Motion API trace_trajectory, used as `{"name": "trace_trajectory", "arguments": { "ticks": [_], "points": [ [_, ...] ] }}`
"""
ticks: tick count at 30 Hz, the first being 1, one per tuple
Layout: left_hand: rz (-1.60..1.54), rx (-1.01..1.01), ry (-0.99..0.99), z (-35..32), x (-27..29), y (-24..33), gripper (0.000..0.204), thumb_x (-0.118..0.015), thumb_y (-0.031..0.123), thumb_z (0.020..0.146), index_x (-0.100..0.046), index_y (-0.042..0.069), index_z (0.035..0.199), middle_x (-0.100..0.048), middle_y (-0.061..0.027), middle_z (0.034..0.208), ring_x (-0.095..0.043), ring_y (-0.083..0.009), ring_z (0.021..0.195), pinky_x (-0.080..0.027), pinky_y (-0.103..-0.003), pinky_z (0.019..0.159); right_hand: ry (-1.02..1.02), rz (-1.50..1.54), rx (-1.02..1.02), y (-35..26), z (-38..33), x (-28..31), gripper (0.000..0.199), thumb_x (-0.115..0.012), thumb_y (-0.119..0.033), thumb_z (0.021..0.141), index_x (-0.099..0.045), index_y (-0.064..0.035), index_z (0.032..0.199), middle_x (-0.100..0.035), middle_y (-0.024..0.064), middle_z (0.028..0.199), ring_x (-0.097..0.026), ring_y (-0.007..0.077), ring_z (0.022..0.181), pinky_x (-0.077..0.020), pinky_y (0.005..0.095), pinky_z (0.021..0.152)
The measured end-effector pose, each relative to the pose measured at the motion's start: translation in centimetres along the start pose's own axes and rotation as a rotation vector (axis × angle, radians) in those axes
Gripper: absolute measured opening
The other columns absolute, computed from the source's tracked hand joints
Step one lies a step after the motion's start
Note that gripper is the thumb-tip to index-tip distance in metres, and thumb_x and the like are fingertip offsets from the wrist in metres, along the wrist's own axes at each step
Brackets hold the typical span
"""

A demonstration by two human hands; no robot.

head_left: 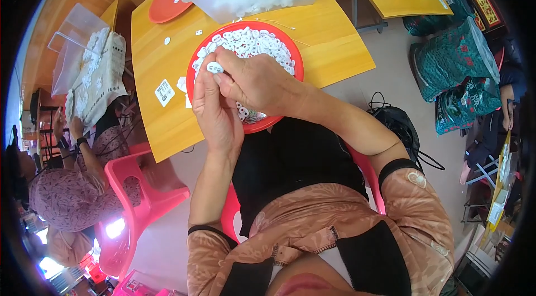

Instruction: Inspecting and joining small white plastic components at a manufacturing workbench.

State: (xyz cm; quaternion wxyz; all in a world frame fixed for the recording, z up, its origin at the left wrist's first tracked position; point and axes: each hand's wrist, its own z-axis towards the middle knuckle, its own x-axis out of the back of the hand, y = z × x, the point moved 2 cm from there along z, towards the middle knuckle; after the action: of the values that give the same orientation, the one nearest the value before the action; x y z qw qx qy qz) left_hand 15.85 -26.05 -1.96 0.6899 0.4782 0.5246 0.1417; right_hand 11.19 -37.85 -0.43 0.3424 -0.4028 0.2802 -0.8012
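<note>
Over a red basin (pixel 297 53), my two hands meet at a small white oval plastic piece (pixel 214 67) with dark marks on its face. My left hand (pixel 215 120) is closed, its fingertips pinching the piece from below. From the right, my right hand (pixel 261 81) is curled, with thumb and forefinger pressed at the same piece. Inside the basin lies a heap of similar white pieces (pixel 254 42), some showing dark spots. Smaller glittery bits, too fine to name, show beneath my hands near the basin's front rim.
The basin rests at the front of a yellow table (pixel 335 44). Behind it stands a translucent bin (pixel 262 5) of white pieces, beside a red plate (pixel 167 5). A printed label (pixel 164 93) lies left. Another person (pixel 84 184) works at left near a pink chair (pixel 131 184); green sacks (pixel 455 64) stand right.
</note>
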Motion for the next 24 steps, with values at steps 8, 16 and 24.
{"name": "trace_trajectory", "arguments": {
  "ticks": [8,16,24],
  "points": [
    [0.135,-0.082,0.138,1.7,0.8,3.1,0.044,-0.046,0.033,0.112,-0.056,0.001,0.140,-0.059,-0.0133,0.144,-0.054,-0.0238,0.136,-0.042,-0.037,0.114,-0.414,0.008,-0.129,0.2,0.2,2.3,0.024,-0.056,-0.021,0.095,-0.059,0.0033,0.094,-0.065,0.0263,0.078,-0.065,0.0457,0.072,-0.0501,0.0524,0.065],
    [0.118,-0.259,0.196,1.8,2.6,7.2,0.039,-0.053,0.030,0.110,-0.058,0.001,0.135,-0.063,-0.0112,0.135,-0.061,-0.0182,0.119,-0.046,-0.030,0.096,0.399,-0.084,-0.091,0.2,5.5,9.0,0.021,-0.068,-0.021,0.100,-0.070,-0.0011,0.093,-0.050,-0.0036,0.059,-0.045,0.0017,0.058,-0.0350,0.0239,0.052],
    [0.212,-1.169,0.228,-9.2,-3.0,15.1,0.017,-0.057,0.015,0.105,-0.061,-0.001,0.105,-0.047,0.0001,0.082,-0.049,-0.0109,0.074,-0.053,-0.029,0.083,0.275,0.000,-0.095,3.1,-0.2,5.0,0.018,-0.073,-0.019,0.095,-0.068,-0.0051,0.086,-0.061,0.0090,0.060,-0.058,0.0157,0.052,-0.0432,0.0319,0.050]
  ]
}}
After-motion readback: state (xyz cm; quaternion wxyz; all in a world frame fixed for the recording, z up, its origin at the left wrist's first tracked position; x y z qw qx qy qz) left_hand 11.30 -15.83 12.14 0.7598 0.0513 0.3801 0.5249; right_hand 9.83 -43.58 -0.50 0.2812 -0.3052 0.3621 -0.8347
